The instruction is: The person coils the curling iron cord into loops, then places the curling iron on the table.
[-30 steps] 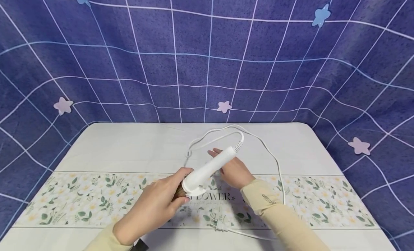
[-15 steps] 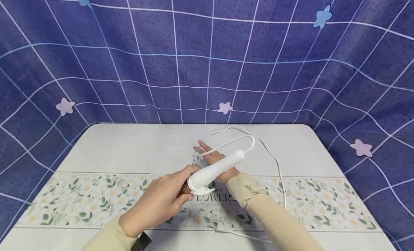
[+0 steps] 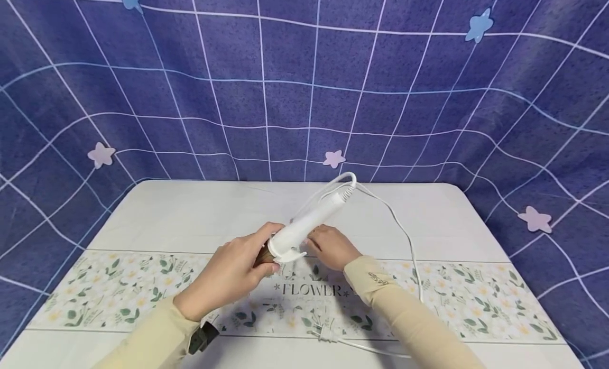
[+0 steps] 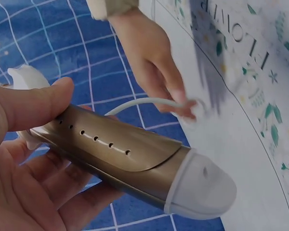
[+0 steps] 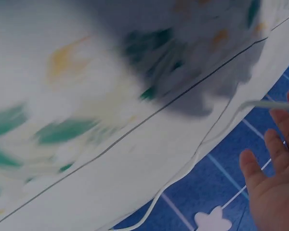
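A curling iron (image 3: 306, 226) with a white handle is held tilted above the table, its handle end pointing away to the right. My left hand (image 3: 233, 266) grips the brown metal barrel (image 4: 111, 142), thumb on one side and fingers on the other. The barrel's pale tip cap (image 4: 202, 185) shows in the left wrist view. Behind the handle, my right hand (image 3: 333, 247) has its fingers bent at the white cord (image 4: 139, 102), which it appears to pinch. In the head view the iron partly hides those fingertips.
The cord's plug (image 3: 327, 334) lies near the table's front, and the cord loops across the right half. A floral-banded cloth covers the table (image 3: 181, 210). A blue gridded curtain (image 3: 285, 104) with stars hangs behind and at both sides.
My right hand first reached far left with stretched fingers towards the cord, then drew back with fingers bent. The curling iron has shifted slightly away and left, its handle end higher.
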A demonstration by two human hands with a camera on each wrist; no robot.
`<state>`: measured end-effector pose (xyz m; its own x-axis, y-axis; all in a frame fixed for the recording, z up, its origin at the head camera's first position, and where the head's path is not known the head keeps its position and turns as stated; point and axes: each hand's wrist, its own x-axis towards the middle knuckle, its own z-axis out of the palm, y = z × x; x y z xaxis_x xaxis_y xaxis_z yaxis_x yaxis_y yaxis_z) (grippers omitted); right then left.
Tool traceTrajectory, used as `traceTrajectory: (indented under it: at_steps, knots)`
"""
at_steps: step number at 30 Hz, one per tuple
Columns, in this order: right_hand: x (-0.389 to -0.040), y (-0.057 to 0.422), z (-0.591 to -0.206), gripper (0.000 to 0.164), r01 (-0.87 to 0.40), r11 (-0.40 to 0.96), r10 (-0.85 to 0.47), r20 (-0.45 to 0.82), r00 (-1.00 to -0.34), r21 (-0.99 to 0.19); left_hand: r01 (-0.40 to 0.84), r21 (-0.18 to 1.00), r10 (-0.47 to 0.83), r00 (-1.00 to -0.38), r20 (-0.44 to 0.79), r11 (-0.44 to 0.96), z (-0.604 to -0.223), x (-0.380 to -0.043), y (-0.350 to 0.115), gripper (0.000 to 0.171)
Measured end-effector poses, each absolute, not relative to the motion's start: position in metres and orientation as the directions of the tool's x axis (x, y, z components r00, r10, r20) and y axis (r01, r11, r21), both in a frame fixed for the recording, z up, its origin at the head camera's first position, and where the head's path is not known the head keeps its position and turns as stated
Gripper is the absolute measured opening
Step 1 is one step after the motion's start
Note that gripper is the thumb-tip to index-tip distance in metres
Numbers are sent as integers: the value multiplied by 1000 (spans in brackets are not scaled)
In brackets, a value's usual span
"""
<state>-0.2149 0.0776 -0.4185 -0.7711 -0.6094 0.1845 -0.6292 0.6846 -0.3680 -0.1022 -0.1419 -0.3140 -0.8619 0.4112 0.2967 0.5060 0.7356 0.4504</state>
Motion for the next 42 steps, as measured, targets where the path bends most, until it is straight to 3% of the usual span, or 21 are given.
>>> traceTrajectory:
  at_steps: [8,14,18,23,28,37,42]
  knots:
    - [-223,104,-414,8,-689,679,-586,379,-716,-251,444,462,354,-895,272,768,-313,-114,-151,61]
    - [-224,124,-411,24,-688,707,-558,468,-686,-166,436,447,344,-898,275,781,-316,-118,-154,59]
    - [-221,136,-409,29,-657,737,-534,460,-709,-159,439,433,340,-895,289,787,-317,-120,-154,60]
    - [-212,149,-405,18,-606,774,-508,391,-768,-183,440,410,338,-892,299,799,-317,-123,-154,60]
    - [-203,163,-402,14,-600,779,-503,391,-771,-181,434,401,336,-895,294,806,-318,-126,-155,59]
    - [-190,184,-395,32,-675,735,-556,511,-655,-66,438,377,355,-895,271,816,-324,-134,-159,57]
    - [-188,189,-390,30,-709,705,-576,583,-573,-1,438,355,364,-895,258,826,-328,-139,-164,56]
